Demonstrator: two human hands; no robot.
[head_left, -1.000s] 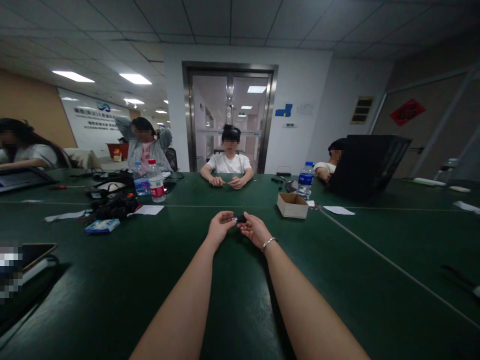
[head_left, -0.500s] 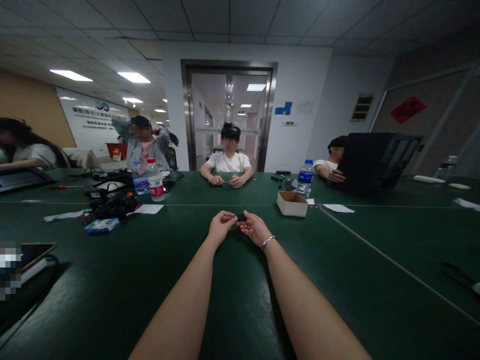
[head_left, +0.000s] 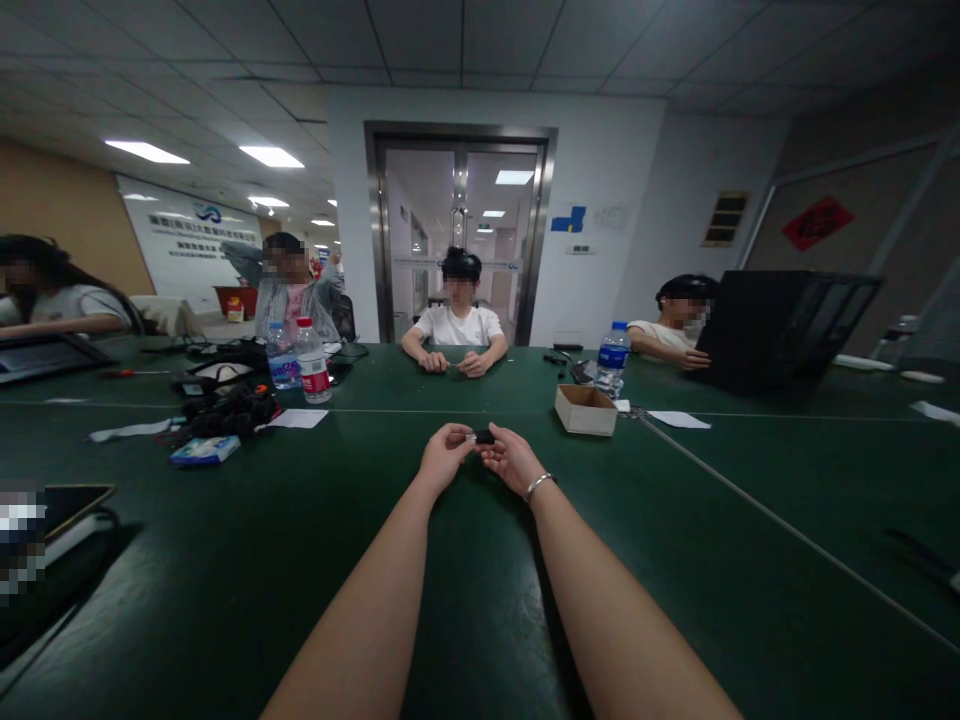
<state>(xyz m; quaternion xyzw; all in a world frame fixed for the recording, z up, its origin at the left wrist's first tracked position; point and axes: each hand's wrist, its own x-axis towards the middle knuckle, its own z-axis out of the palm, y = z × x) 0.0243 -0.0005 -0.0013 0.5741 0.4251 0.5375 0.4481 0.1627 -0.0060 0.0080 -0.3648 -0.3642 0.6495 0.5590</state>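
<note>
Both my hands meet above the green table [head_left: 480,560], around a small black object [head_left: 484,437] with a light, metallic-looking left end. Its exact kind is too small to make out. My left hand [head_left: 444,455] pinches the light end between thumb and fingers. At the black end, my right hand [head_left: 513,458] grips with thumb and forefinger, its other fingers curled beneath. A silver bracelet [head_left: 538,486] circles my right wrist.
An open cardboard box [head_left: 586,418] stands to the right, near a blue-capped bottle [head_left: 613,358]. Two bottles, a red-capped one [head_left: 312,362] among them, and black cables [head_left: 229,408] lie left. Opposite sits a person [head_left: 455,325]; another handles a large black case [head_left: 787,325].
The black case at the right has shifted rightward, with the co-worker's hand on it. My hands and the small black object stay nearly the same.
</note>
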